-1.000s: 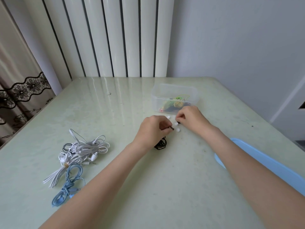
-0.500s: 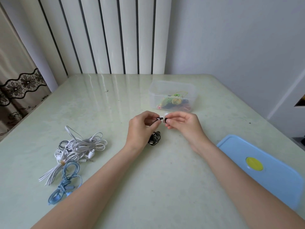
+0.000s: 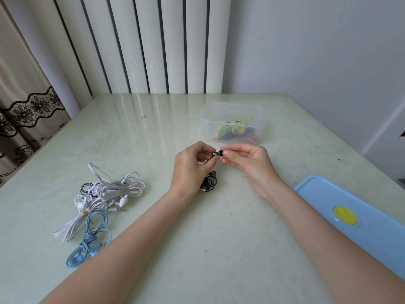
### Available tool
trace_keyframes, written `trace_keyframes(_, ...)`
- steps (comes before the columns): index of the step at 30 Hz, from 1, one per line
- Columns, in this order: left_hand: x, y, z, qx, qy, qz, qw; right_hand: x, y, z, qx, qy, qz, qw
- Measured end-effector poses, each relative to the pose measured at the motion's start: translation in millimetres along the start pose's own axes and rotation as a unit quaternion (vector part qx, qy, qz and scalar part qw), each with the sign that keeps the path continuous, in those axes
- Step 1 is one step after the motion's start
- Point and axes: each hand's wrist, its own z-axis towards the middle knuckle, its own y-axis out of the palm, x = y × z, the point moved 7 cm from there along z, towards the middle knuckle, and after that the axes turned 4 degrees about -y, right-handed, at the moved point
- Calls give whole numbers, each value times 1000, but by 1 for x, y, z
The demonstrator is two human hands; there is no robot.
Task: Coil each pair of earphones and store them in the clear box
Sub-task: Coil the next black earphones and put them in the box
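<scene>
1. Left hand [image 3: 190,167] and right hand [image 3: 247,160] raised over the table [image 3: 219,238], fingertips meeting, both pinching a black earbud [image 3: 217,153].
2. Black cord [image 3: 209,182] bunched on the table below the left hand.
3. Clear box [image 3: 233,122] just behind, holding coiled earphones.
4. White earphones [image 3: 109,194] and blue earphones [image 3: 91,240] tangled at left.
5. Blue lid [image 3: 361,218] at right.

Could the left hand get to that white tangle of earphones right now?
Probably yes, but not freely: nothing lies between the left hand and the white earphones, yet its fingers are pinching the black earphones.
</scene>
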Motion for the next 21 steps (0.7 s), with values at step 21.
trace_keyframes(21,18,0,-6,-50,79,-5,996,5,-2,-8,-36,97,148,983)
